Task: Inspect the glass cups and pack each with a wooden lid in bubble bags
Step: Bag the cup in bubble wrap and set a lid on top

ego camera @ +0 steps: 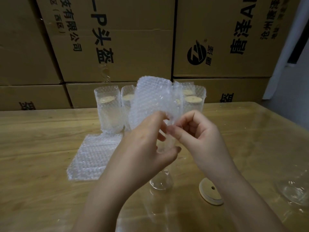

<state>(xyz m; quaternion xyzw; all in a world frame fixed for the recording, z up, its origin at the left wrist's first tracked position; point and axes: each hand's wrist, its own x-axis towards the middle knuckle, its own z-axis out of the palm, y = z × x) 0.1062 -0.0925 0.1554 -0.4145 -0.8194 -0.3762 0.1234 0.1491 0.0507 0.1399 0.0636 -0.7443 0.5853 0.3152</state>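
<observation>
- left hand (147,144): raised over the middle of the counter, fingertips curled onto the lower edge of a clear bubble-wrap bag (150,97) and pinching it; thumb sticks out lower down, pointing right.
- right hand (199,136): just right of the left one, thumb and forefinger pinching the same lower edge, other fingers curled in. The two hands almost meet at the bag edge.
- the bag is in the air, standing up above both hands. Cannot tell if its mouth is parted.
- clear glass cup (161,181): upright on the light wooden counter (41,139), straight below the hands, upper part hidden behind the left hand.
- round pale wooden lid with a small hole (211,192): flat on the counter, near right of that cup, not touching it.
- second clear glass cup (294,190): at the right edge, blurred.
- flat pile of clear bubble bags (93,156): on the counter left of the hands.
- bagged cups with wooden lids (108,108): upright in a row at the far side, some behind the held bag.
- stacked brown cardboard boxes with black print (133,39): behind the counter.
</observation>
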